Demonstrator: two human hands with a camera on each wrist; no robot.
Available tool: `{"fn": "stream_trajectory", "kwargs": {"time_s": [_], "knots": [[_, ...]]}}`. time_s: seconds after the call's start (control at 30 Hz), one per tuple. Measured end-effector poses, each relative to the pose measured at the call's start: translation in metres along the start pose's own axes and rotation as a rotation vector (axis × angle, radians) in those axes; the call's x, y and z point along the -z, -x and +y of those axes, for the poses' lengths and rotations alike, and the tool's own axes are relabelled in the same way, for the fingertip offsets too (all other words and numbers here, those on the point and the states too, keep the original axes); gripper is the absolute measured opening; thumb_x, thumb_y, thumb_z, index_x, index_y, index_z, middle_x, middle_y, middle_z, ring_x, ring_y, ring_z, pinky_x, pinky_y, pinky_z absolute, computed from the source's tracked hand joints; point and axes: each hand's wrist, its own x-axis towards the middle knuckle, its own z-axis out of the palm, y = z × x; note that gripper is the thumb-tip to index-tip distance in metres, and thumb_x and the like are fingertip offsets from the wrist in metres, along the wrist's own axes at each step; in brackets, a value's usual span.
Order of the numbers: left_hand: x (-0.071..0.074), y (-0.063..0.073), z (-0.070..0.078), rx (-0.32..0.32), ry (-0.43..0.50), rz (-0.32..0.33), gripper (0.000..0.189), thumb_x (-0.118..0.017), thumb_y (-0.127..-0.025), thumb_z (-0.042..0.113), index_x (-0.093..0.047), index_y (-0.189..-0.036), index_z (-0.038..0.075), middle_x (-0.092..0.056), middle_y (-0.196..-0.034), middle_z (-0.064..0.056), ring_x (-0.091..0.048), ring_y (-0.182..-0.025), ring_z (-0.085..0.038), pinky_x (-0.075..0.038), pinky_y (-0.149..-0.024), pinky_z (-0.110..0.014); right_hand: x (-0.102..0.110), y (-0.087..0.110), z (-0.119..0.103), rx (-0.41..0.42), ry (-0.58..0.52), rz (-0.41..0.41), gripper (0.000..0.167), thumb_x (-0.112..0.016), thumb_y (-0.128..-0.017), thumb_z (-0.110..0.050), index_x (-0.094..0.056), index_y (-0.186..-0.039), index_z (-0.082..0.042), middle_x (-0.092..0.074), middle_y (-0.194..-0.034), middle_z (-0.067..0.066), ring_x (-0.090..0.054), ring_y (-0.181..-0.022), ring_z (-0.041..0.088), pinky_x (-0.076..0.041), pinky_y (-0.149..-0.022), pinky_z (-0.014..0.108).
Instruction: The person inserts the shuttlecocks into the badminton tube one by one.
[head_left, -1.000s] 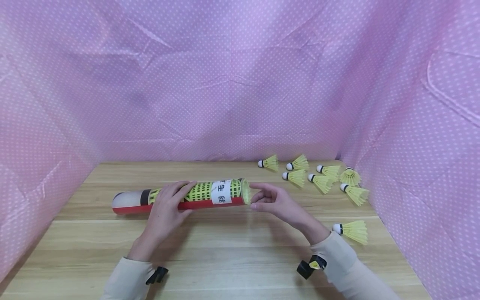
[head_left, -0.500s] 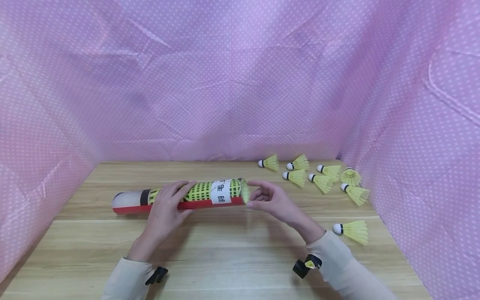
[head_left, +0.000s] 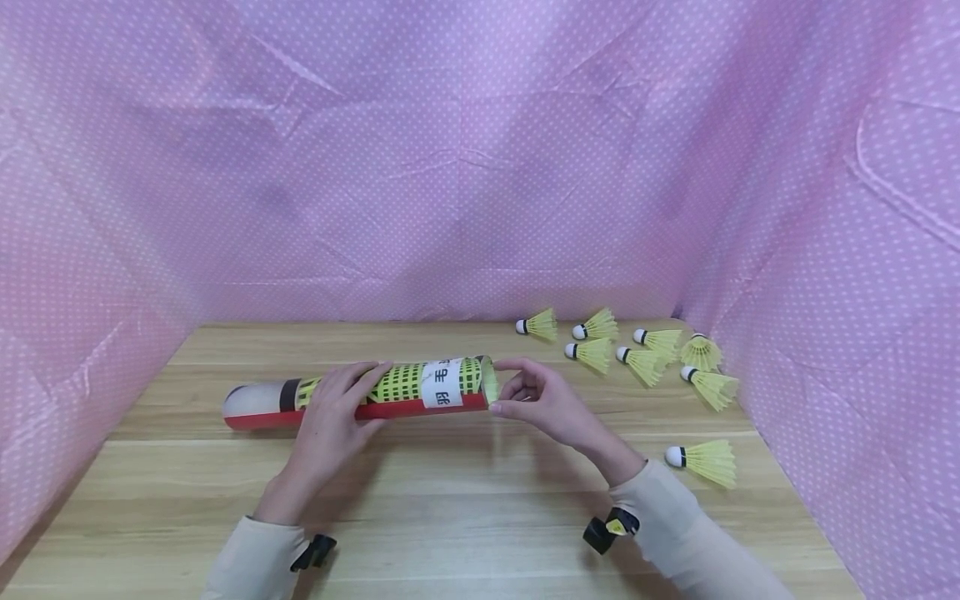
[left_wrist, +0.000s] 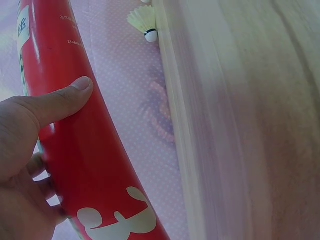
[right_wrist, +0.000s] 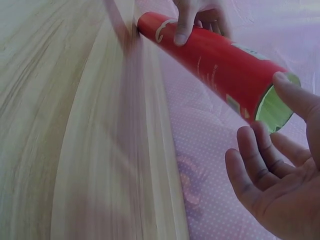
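Note:
A shuttlecock tube (head_left: 420,412), red with a yellow-green net pattern and a white label, lies sideways across the middle in the head view. My left hand (head_left: 333,417) grips it from above, its thumb lying along the red side in the left wrist view. At the tube's open right end is my right hand (head_left: 551,404), thumb and fingers spread around the mouth. Its thumb (right_wrist: 287,87) is right at the rim in the right wrist view, with the fingertips near the opposite edge. Pale yellow-green ribs like a shuttlecock skirt (right_wrist: 274,111) fill the mouth.
Several yellow shuttlecocks (head_left: 588,356) with white heads lie at the back right of the wooden table (head_left: 465,517). Nearer, by the right forearm, another single shuttlecock (head_left: 705,462) lies on its side. Pink dotted cloth (head_left: 450,167) walls the back and sides.
My right hand has moved slightly left, closer against the tube's mouth, and the pale skirt sits a little deeper there. My left hand and the tube have stayed in place.

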Motion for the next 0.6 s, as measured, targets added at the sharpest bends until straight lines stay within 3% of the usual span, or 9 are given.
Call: {"fn": "stream_trajectory", "kwargs": {"time_s": [0.3,0.6], "knots": [[0.0007,-0.0003,0.0005,0.002,0.004,-0.03,0.092,-0.096,-0.065,0.007,-0.054,-0.146,0.023,-0.053,-0.139,-0.007,-0.047,-0.127,-0.03,-0.035,-0.109,-0.058,0.0011,-0.0053,0.0078,0.029,-0.055,-0.037,0.057,-0.082,-0.083,-0.005,-0.053,-0.132,-0.006,-0.067,-0.094,0.013,-0.065,-0.084,0.026,-0.055,-0.076,0.028],[0.0006,0.001,-0.0022,-0.025,0.001,-0.032,0.093,-0.095,-0.064,0.003,-0.054,-0.145,0.022,-0.054,-0.139,-0.01,-0.047,-0.127,-0.032,-0.033,-0.11,-0.06,0.0024,-0.0065,0.0103,0.009,0.015,-0.073,0.057,-0.083,-0.084,-0.013,-0.051,-0.132,-0.01,-0.068,-0.095,0.01,-0.065,-0.088,0.026,-0.054,-0.08,0.032]]}}
